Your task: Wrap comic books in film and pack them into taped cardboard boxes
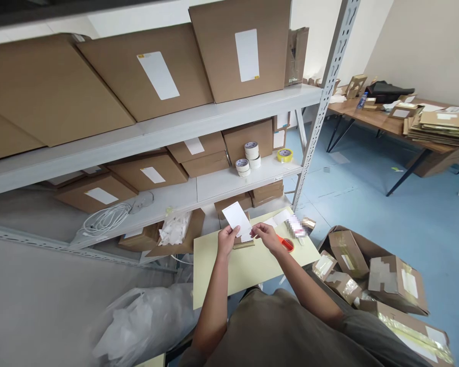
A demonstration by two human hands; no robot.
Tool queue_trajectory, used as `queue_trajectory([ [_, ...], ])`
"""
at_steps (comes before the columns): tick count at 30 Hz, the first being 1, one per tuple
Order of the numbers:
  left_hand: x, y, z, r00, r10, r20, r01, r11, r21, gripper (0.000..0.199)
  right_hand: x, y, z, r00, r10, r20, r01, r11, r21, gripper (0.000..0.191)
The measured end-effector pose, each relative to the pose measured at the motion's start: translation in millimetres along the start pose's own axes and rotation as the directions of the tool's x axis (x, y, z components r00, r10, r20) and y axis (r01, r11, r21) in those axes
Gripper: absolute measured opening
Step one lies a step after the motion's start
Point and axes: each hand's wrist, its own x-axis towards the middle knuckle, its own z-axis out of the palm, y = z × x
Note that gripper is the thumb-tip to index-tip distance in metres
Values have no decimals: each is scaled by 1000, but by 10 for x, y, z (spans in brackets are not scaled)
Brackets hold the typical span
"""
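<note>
My left hand point(227, 240) is closed on the lower left edge of a white paper sheet point(235, 215), which looks like a label. At the sheet's lower right corner, the fingers of my right hand point(266, 235) are pinched together on its edge. Under the sheet lies a small cardboard box point(245, 244), partly hidden by it. Both hands are above a pale yellow tabletop point(210, 270). Just right of my right hand lies a red-orange tape dispenser point(286, 244). Behind it are more white papers point(279, 217) and a blurred-out item point(296, 226).
A metal shelf rack point(214, 114) with cardboard boxes stands ahead, holding white tape rolls point(251, 150), a yellow tape roll point(285, 155) and a coiled cable point(107, 219). Taped parcels point(398, 283) fill a bin at the right. A plastic bag point(137, 326) sits at lower left.
</note>
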Motion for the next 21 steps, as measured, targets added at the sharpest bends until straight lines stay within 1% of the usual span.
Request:
queue_trajectory([
  [9, -105, 77, 5, 1000, 24, 4, -24, 1000, 20, 62, -78, -57, 12, 1000, 5, -6, -5, 1000, -1, 27],
  [14, -126, 53, -9, 1000, 18, 18, -19, 1000, 23, 62, -73, -11, 47, 1000, 2, -16, -2, 1000, 7, 26],
  [17, -146, 23, -18, 999, 10, 35, -11, 999, 36, 65, -75, 5, 58, 1000, 6, -1, -6, 1000, 12, 26],
  [18, -155, 20, -22, 999, 15, 29, -16, 998, 53, 68, -80, 4, 63, 1000, 3, 9, -4, 1000, 13, 26],
  [19, -167, 22, -29, 1000, 30, -3, -30, 996, 86, 71, -86, 1, 68, 1000, -4, 21, 4, 1000, 15, 27],
  [21, -196, 49, -43, 985, 113, -130, -83, 974, 211, 79, -98, -9, 85, 999, -32, 44, 31, 999, 19, 28],
])
